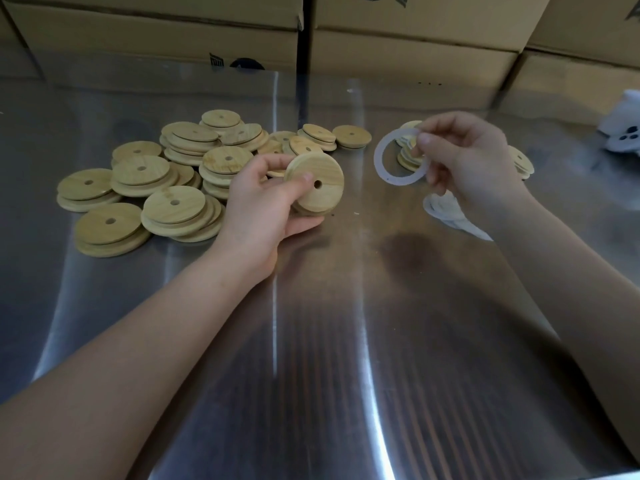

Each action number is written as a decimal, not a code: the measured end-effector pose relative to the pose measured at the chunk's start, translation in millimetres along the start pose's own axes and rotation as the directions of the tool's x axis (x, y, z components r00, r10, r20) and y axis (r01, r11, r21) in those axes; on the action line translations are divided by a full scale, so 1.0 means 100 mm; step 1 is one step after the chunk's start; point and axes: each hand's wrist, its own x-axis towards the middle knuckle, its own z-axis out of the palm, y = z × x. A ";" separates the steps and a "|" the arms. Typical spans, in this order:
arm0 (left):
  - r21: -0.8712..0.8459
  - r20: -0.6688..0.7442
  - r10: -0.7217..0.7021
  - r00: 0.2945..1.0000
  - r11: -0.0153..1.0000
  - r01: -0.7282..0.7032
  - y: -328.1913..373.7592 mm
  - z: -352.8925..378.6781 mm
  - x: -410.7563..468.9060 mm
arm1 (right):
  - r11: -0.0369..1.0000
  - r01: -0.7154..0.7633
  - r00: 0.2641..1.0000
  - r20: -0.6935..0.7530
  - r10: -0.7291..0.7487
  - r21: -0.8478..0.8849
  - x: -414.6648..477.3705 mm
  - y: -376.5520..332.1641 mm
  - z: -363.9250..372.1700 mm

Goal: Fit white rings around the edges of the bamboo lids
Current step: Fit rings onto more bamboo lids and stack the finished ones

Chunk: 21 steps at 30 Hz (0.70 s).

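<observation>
Cardboard boxes (415, 57) back the steel table (311, 358), tops cut off; bamboo lids (166, 181) heaped left. One lid (317, 183) gripped in left hand (263, 199). The right hand (474, 161) pinches a white ring (398, 157), half hiding more lids (521, 162) and spare rings (446, 213).

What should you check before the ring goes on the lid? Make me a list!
1. Left hand grips a bamboo lid: ok.
2. Right hand pinches a white ring: ok.
3. Ring hangs open and round, not twisted: ok.
4. Ring lined up against the lid: not ok, they are apart.
5. Lid's edge clean for the ring: cannot tell.
6. Spare rings lie on the table: ok.
</observation>
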 end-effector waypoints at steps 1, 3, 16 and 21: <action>-0.031 -0.001 -0.017 1.000 0.999 0.017 0.00 0.00 0.00 | 0.999 -0.009 0.999 0.039 0.007 0.051 -0.02 -0.01 0.03; -0.081 0.000 -0.056 0.998 0.995 0.056 0.01 0.00 0.01 | 0.991 -0.018 0.992 0.129 0.001 0.130 -0.06 -0.04 0.10; -0.080 0.156 -0.091 0.984 0.991 0.104 0.05 0.03 -0.02 | 0.983 -0.024 0.964 0.265 -0.026 0.183 -0.29 -0.06 0.47; 0.054 0.228 -0.011 0.974 0.999 -0.002 -0.01 0.05 -0.05 | 0.985 -0.034 0.973 0.232 -0.007 0.169 -0.31 -0.03 0.52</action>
